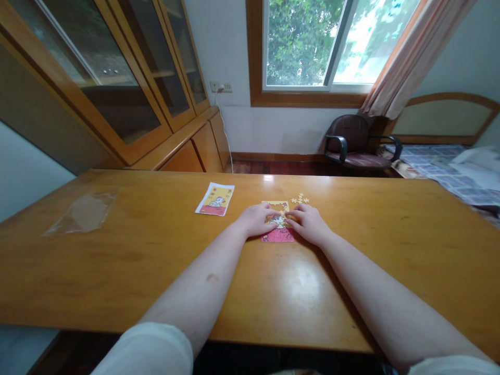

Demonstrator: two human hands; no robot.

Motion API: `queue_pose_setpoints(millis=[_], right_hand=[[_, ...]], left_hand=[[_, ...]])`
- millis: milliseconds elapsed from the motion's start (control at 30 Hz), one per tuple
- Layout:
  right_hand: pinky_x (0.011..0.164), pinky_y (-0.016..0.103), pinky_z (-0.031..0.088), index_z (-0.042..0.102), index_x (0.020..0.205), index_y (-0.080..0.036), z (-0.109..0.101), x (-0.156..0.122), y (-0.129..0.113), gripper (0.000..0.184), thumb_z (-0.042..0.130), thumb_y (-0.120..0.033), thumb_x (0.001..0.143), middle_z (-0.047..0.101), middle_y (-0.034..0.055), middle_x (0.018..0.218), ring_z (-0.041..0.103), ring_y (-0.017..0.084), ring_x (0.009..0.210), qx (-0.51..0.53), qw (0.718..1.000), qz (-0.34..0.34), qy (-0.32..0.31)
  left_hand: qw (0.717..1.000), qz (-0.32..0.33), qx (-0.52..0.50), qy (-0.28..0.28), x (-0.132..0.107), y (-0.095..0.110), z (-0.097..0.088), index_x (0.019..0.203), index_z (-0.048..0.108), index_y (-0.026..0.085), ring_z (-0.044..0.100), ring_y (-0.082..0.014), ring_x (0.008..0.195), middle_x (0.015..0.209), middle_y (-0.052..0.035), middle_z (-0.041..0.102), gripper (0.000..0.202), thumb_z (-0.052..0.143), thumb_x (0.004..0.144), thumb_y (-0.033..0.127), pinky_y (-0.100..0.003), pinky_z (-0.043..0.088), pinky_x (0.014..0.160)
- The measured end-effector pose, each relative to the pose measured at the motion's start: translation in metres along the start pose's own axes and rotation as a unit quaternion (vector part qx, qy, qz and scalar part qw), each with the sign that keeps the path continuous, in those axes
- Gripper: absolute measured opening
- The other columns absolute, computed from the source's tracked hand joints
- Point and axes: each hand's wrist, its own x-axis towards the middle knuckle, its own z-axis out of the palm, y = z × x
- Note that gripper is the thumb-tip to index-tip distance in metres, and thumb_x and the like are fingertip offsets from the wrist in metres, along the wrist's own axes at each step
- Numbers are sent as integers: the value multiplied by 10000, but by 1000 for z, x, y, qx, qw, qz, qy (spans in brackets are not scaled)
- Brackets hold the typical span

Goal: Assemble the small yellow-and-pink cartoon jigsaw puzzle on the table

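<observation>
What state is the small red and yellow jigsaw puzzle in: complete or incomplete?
Incomplete: loose tan pieces lie apart from the jigsaw puzzle.

Left hand [255, 220] and right hand [310, 223] cover much of the puzzle [278, 236]

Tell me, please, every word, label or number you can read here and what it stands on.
No text here can be read.
On the picture card, any print is too small and blurred.
On the jigsaw puzzle, any lettering is too small to tell.
On the loose pieces, no text shows.
</observation>
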Motion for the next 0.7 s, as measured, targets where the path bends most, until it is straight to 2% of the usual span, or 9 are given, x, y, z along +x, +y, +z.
queue_pose_setpoints(millis=[267, 700], right_hand=[[912, 393, 395, 704, 1132, -250, 0, 0, -3, 349, 528, -456, 911, 609, 93, 1008, 538, 238, 981, 1, 1000, -3, -7], [927, 405, 377, 689, 1155, -263, 1, -1, -2, 356, 529, -467, 910, 594, 93, 1043, 527, 244, 1008, -2, 1000, -7, -19]], left_hand=[[1000, -3, 10, -16, 0, 0, 1, 1230, 644, 354, 622, -207, 954, 1080, -39, 601, 426, 580, 830, 485, -319, 476, 894], [1000, 10, 19, -12, 0, 0, 2, 1235, 638, 337, 619, -209, 934, 1049, -42, 601, 433, 558, 836, 485, -311, 478, 863]])
